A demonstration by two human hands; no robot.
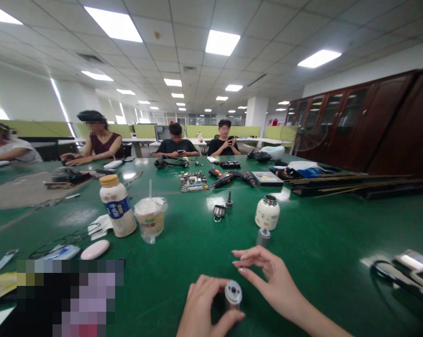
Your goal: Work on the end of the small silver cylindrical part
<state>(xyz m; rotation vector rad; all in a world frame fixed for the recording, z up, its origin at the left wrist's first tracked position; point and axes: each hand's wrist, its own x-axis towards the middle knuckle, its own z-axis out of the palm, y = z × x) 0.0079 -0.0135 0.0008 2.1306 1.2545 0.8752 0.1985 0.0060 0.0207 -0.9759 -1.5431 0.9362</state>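
Observation:
In the head view, my left hand (206, 306) is at the near edge, with index finger and thumb curled round a small motor-like metal cylinder (233, 292). The cylinder stands upright; its round top shows a dark centre and small holes, while its lower part is partly hidden by my thumb. Just to the right, my right hand (264, 269) hovers with thumb and fingers apart, holding nothing. Beyond its fingertips stands a second, similar grey cylinder (263, 238). Behind that is a cream flask (267, 213) without a lid.
A metal lid with a ring (219, 212) and a dark stepped metal part (229, 200) lie mid-table. A bottle (117, 206), a drink cup (150, 217) and a pink mouse (95, 249) are left. Farther back are a circuit board (194, 181) and power drills (229, 178). Several people sit beyond.

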